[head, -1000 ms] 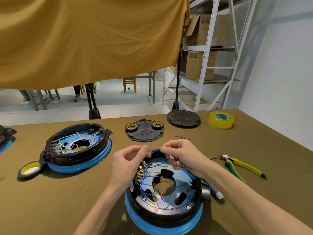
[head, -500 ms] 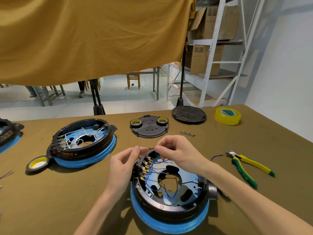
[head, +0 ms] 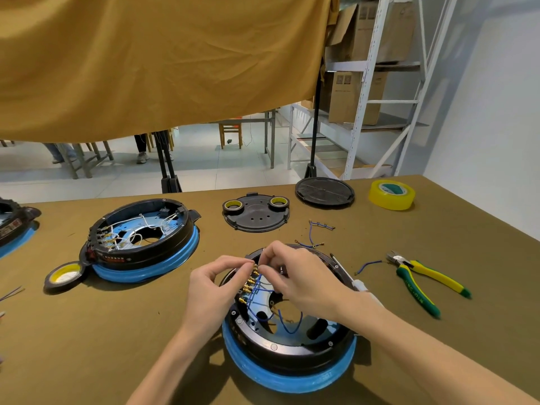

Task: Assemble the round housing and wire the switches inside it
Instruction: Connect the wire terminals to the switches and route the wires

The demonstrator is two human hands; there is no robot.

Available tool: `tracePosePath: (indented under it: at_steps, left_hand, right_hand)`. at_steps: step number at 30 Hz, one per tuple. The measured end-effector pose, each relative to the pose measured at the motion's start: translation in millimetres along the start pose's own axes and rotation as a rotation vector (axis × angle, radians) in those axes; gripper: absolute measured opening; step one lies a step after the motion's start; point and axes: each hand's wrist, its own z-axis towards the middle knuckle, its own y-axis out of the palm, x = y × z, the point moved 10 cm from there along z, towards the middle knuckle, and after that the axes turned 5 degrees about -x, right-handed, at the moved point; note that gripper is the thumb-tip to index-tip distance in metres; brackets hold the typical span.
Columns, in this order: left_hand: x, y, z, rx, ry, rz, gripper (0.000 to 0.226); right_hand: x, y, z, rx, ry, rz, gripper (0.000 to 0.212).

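1. Left hand [head: 210, 283] and right hand [head: 304, 276] meet fingertip to fingertip, both pinching a brass terminal [head: 254, 266].
2. The round housing [head: 289, 340] lies flat at lower centre, open side up, its terminal row running toward the bottom left.

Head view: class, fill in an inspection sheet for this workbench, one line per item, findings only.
Surface: table under an olive-brown cloth.
Job's things: near housing, black on a blue ring, brass terminals and blue wires inside; second housing with white wires.
Clutter: pliers, yellow tape roll, black tape roll, cover plate carrying two small rolls, round disc.
Hands: left hand and right hand pinch at the top terminal.
Cables: loose blue wire pieces beyond the near housing.
Surroundings: hanging tan cloth, shelving with cartons.
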Motion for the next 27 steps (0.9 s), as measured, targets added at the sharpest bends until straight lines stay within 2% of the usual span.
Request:
tracePosePath:
  at_steps: [2, 5, 9, 15, 19, 22, 24, 27]
  left_hand:
    - [2, 0, 1, -0.004, 0.009, 0.014, 0.011]
    - [2, 1, 3, -0.050, 0.015, 0.063, 0.018]
    - [7, 3, 4, -0.120, 0.047, 0.116, 0.015]
    - [11, 5, 3, -0.186, 0.075, 0.187, 0.013]
    - [10, 9, 2, -0.265, 0.080, 0.308, 0.013]
    - [4, 8, 3, -0.313, 0.051, 0.377, 0.015]
    - [2, 6, 3, -0.334, 0.035, 0.399, 0.019]
    - [1, 5, 4, -0.343, 0.029, 0.419, 0.017]
  right_hand:
    - [6, 3, 4, -0.044, 0.051, 0.092, 0.011]
    - [13, 12, 10, -0.237, 0.133, 0.299, 0.011]
    - [18, 22, 11, -0.455, 0.252, 0.550, 0.014]
    - [24, 36, 4, -0.598, 0.369, 0.695, 0.012]
    - [28, 40, -4, -0.698, 0.417, 0.711, 0.012]
    - [31, 42, -8, -0.748, 0.416, 0.663, 0.022]
    - [33, 39, -8, -0.738, 0.389, 0.582, 0.027]
    - [35, 31, -3, -0.673, 0.331, 0.467, 0.021]
